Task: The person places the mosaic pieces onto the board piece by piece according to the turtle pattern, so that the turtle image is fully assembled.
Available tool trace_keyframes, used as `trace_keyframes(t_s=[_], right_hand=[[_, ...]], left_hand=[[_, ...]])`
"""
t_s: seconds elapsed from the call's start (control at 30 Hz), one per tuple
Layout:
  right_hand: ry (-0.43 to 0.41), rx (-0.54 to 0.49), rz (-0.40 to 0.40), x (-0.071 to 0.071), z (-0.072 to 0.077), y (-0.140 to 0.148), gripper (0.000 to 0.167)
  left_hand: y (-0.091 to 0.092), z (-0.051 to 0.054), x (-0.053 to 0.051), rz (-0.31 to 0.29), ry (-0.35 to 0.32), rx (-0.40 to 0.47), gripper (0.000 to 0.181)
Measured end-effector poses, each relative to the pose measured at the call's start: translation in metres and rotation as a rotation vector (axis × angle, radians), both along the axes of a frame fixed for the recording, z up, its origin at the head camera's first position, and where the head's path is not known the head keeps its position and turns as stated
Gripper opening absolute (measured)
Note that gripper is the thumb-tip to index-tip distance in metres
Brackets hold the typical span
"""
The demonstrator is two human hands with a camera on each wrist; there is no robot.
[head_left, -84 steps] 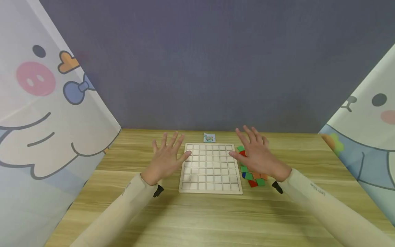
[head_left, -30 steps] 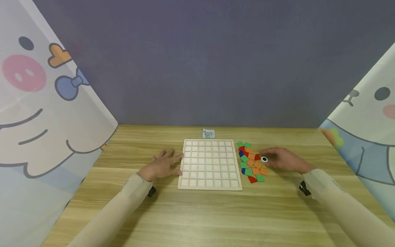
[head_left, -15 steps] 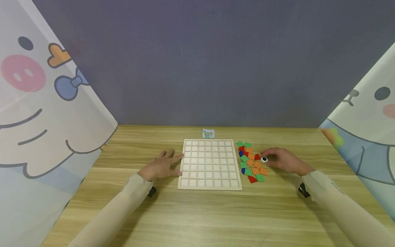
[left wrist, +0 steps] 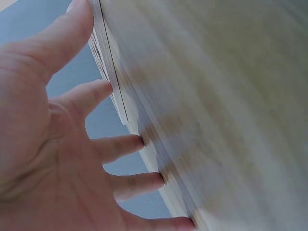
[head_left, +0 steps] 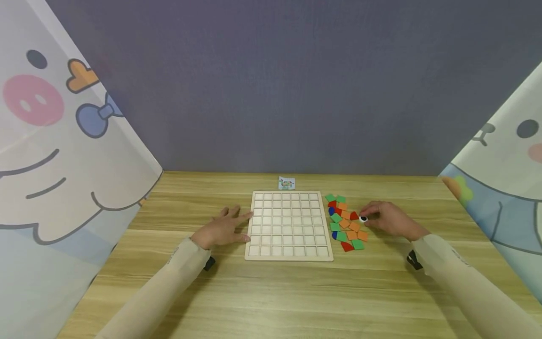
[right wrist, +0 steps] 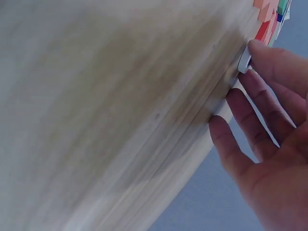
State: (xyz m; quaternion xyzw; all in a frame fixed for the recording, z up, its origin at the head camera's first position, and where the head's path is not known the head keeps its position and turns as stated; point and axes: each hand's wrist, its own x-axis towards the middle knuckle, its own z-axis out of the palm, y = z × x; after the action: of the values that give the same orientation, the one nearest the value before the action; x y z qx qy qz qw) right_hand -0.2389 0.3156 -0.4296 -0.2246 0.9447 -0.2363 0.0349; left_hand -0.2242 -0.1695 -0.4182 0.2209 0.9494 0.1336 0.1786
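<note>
At the left edge of a pale wooden grid board [head_left: 289, 258], my left hand [head_left: 221, 230] rests with fingers spread. Its thumb and index finger touch the board's side in the left wrist view, while the other fingertips lie on the table. My right hand [head_left: 390, 220] pinches a small white round piece with a black centre [head_left: 363, 219], like an eye, between thumb and index finger. In the right wrist view this white piece [right wrist: 244, 58] is tilted, its edge near the table. A red piece [head_left: 354, 216] lies just left of it.
Loose flat pieces lie right of the board: green squares [head_left: 357, 244], orange squares [head_left: 362, 236], several red ones and blue rounded ones [head_left: 331, 211]. A small printed card [head_left: 286, 183] sits behind the board. A grey partition [head_left: 296, 94] closes off the table's back.
Both hands have come down from above the table, the left to the board's edge, the right to the white piece. In the last second the right fingers have closed on it and tilted it.
</note>
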Motion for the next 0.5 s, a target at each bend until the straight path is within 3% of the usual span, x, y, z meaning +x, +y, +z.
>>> trace_keyframes(t_s=[0.5], right_hand=[[0.007,-0.001,-0.042,0.0019,0.0012,-0.0054,0.018]], left_hand=[[0.0028,0.0031,-0.0002,0.028,-0.037,-0.002,0.078]])
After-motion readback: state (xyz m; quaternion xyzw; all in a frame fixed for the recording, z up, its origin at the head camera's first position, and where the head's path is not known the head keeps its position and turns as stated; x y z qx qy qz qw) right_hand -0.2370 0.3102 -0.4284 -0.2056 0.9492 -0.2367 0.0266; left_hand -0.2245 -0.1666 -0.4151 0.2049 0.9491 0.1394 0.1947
